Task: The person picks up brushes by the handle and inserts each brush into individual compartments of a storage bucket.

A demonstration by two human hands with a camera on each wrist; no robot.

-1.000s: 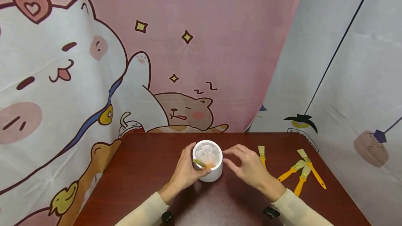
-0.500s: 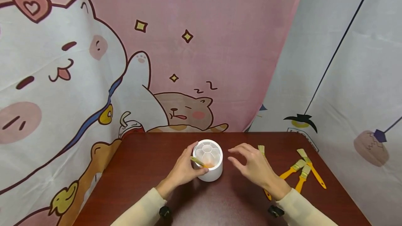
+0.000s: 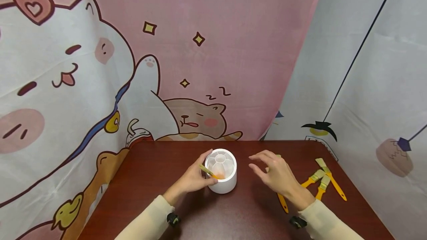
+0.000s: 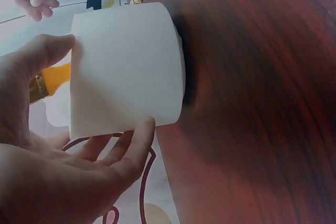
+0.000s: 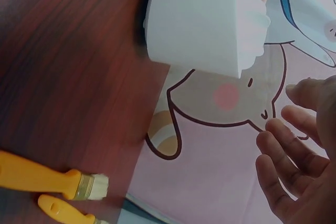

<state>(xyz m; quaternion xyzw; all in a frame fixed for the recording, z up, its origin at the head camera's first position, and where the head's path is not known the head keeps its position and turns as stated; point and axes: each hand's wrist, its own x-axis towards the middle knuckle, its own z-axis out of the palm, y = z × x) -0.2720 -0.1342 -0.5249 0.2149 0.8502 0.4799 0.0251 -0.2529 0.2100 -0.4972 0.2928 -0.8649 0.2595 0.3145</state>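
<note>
A white round pen holder [image 3: 225,185] with a divided inner part stands on the table. Inside it leans one paintbrush [image 3: 208,171], its bristles sticking out over the left side of the rim. My left hand [image 3: 193,176] holds the holder's left side, the thumb at the near rim and the fingers round the wall, as the left wrist view [image 4: 126,72] also shows. Apart from the holder, my right hand [image 3: 277,173] hovers to its right with loosely bent fingers and nothing in them. Beneath that hand lies another paintbrush [image 3: 282,203], partly covered by it.
Several yellow-handled paintbrushes [image 3: 336,185] lie on the right of the dark red wooden table [image 3: 150,180], some crossing each other. A printed cartoon curtain [image 3: 233,47] hangs behind the table and along its sides.
My right hand has drawn away from the holder to the right. The paintbrush in the holder has tipped further left, and my left hand has shifted slightly left on the holder.
</note>
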